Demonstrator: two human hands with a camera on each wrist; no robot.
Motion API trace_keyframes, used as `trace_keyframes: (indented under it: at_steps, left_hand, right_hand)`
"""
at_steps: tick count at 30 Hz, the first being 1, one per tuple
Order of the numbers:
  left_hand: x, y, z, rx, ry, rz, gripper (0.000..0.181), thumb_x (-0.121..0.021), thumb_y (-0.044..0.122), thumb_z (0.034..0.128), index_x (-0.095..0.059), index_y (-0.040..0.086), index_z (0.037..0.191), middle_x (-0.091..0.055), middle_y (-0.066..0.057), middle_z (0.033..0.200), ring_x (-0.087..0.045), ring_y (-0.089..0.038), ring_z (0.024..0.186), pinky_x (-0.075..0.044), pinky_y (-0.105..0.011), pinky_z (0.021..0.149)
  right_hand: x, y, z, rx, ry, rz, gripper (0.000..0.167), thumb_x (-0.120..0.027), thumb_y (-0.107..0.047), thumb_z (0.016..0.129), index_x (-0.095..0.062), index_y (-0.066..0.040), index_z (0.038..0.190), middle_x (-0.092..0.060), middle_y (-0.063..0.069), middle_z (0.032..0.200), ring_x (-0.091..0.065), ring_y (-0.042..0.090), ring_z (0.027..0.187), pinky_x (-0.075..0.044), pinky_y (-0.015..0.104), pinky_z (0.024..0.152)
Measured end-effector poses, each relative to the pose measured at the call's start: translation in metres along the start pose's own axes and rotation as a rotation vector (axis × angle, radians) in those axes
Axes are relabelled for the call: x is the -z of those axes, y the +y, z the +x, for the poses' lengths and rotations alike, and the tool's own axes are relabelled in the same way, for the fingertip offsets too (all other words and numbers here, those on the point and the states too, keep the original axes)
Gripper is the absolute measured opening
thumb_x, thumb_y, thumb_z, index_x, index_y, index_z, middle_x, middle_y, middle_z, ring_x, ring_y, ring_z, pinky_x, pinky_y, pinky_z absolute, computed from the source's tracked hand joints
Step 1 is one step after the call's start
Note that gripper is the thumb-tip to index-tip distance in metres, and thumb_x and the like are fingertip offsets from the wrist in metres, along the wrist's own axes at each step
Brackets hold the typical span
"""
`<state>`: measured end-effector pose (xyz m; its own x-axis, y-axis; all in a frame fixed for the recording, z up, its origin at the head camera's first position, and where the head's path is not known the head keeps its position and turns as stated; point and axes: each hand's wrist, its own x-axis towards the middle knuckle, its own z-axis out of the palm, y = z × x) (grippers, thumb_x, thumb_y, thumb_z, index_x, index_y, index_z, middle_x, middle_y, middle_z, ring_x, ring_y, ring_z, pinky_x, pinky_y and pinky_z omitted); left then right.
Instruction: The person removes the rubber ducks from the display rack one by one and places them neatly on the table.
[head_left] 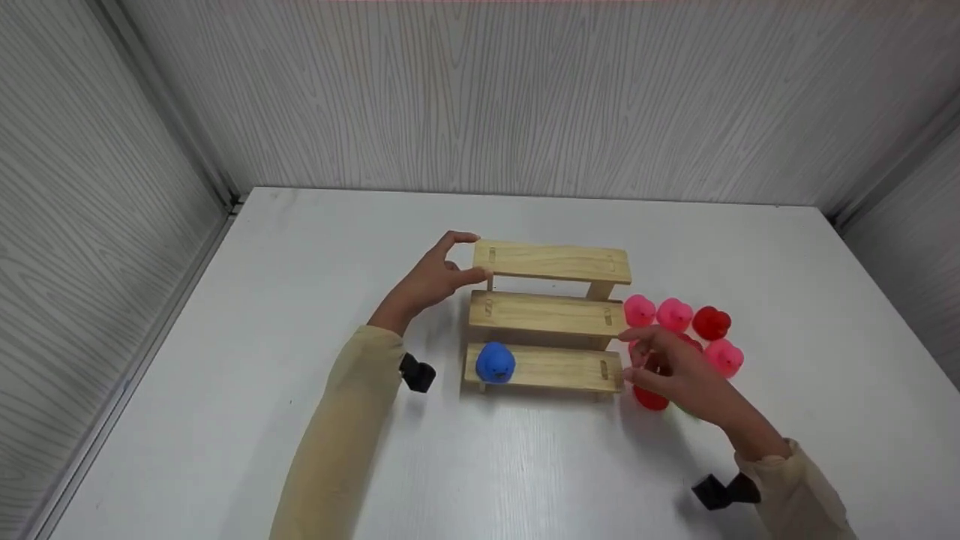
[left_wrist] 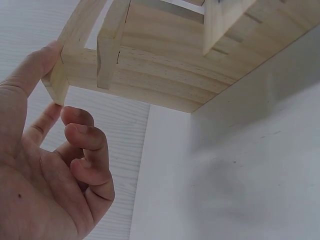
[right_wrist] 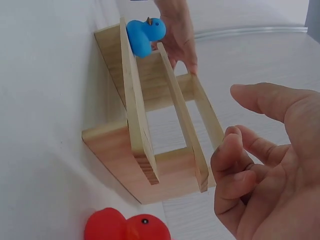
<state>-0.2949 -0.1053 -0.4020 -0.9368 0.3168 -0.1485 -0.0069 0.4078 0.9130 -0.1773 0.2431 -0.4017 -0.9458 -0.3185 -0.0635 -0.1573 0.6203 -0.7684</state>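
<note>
A three-tier wooden step shelf (head_left: 547, 311) stands on the white table. My left hand (head_left: 433, 279) pinches the left end of its top board, thumb and index finger on opposite edges, as the left wrist view also shows. On the left of the lowest board sits a blue toy duck (head_left: 496, 363), also visible in the right wrist view. My right hand (head_left: 679, 371) hovers at the shelf's right end, thumb and index finger apart and the other fingers curled in. It holds nothing; whether a fingertip touches the wood, I cannot tell.
Right of the shelf, several pink and red toy ducks (head_left: 711, 323) stand grouped, partly hidden beneath my right hand. A bit of green shows under that hand. Wood-grain panels (head_left: 525, 97) enclose the white table (head_left: 225, 360) at the back and sides.
</note>
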Motion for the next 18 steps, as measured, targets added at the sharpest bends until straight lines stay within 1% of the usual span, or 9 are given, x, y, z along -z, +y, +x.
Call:
trace_keyframes:
  at_steps: [3, 6, 10, 13, 15, 18]
  left_hand:
    - [0.0, -0.001, 0.001, -0.005, 0.005, 0.01, 0.065, -0.068, 0.044, 0.087, -0.035, 0.033, 0.142, -0.058, -0.011, 0.088, -0.045, -0.023, 0.082, -0.037, -0.035, 0.073]
    - [0.0, -0.001, 0.001, -0.006, 0.008, 0.016, 0.065, -0.068, 0.043, 0.0868, -0.036, 0.033, 0.142, -0.054, -0.004, 0.081, -0.043, -0.018, 0.077, -0.035, -0.034, 0.07]
    - [0.0, -0.001, 0.0, -0.004, 0.003, 0.019, 0.065, -0.067, 0.044, 0.0873, -0.035, 0.033, 0.143, -0.054, -0.004, 0.082, -0.042, -0.017, 0.076, -0.035, -0.034, 0.071]
    - [0.0, 0.0, 0.0, -0.002, 0.001, 0.018, 0.066, -0.067, 0.044, 0.0873, -0.035, 0.032, 0.143, -0.055, -0.005, 0.083, -0.042, -0.018, 0.077, -0.035, -0.034, 0.071]
    - [0.0, 0.0, -0.001, -0.003, 0.003, 0.015, 0.066, -0.068, 0.044, 0.087, -0.035, 0.032, 0.143, -0.053, -0.004, 0.082, -0.042, -0.018, 0.076, -0.035, -0.034, 0.071]
    - [0.0, 0.0, 0.0, -0.011, 0.002, 0.008, 0.067, -0.068, 0.043, 0.0869, -0.035, 0.031, 0.144, -0.049, -0.002, 0.077, -0.04, -0.017, 0.073, -0.034, -0.033, 0.069]
  right_hand:
    - [-0.006, -0.004, 0.004, -0.001, -0.013, 0.027, 0.054, -0.079, -0.016, 0.078, -0.051, -0.011, 0.124, -0.057, 0.008, 0.098, -0.058, 0.019, 0.08, -0.051, 0.021, 0.065]
    - [-0.014, -0.008, 0.009, 0.022, -0.023, 0.06, 0.052, -0.078, -0.015, 0.079, -0.052, -0.009, 0.124, -0.057, 0.01, 0.098, -0.057, 0.019, 0.079, -0.05, 0.021, 0.065]
    - [-0.028, -0.014, 0.016, 0.067, -0.031, 0.081, 0.049, -0.076, -0.014, 0.081, -0.052, -0.007, 0.123, -0.057, 0.012, 0.099, -0.056, 0.019, 0.078, -0.048, 0.02, 0.065]
    - [-0.039, -0.02, 0.021, 0.078, -0.057, 0.079, 0.049, -0.075, -0.019, 0.083, -0.051, -0.007, 0.124, -0.056, 0.01, 0.098, -0.054, 0.019, 0.077, -0.047, 0.02, 0.063]
    - [-0.046, -0.023, 0.025, 0.08, -0.081, 0.079, 0.049, -0.074, -0.023, 0.084, -0.051, -0.007, 0.125, -0.056, 0.008, 0.097, -0.054, 0.018, 0.077, -0.047, 0.02, 0.062]
    - [-0.055, -0.029, 0.028, 0.111, -0.105, 0.088, 0.049, -0.073, -0.025, 0.086, -0.051, -0.006, 0.125, -0.056, 0.007, 0.094, -0.053, 0.016, 0.074, -0.046, 0.021, 0.063]
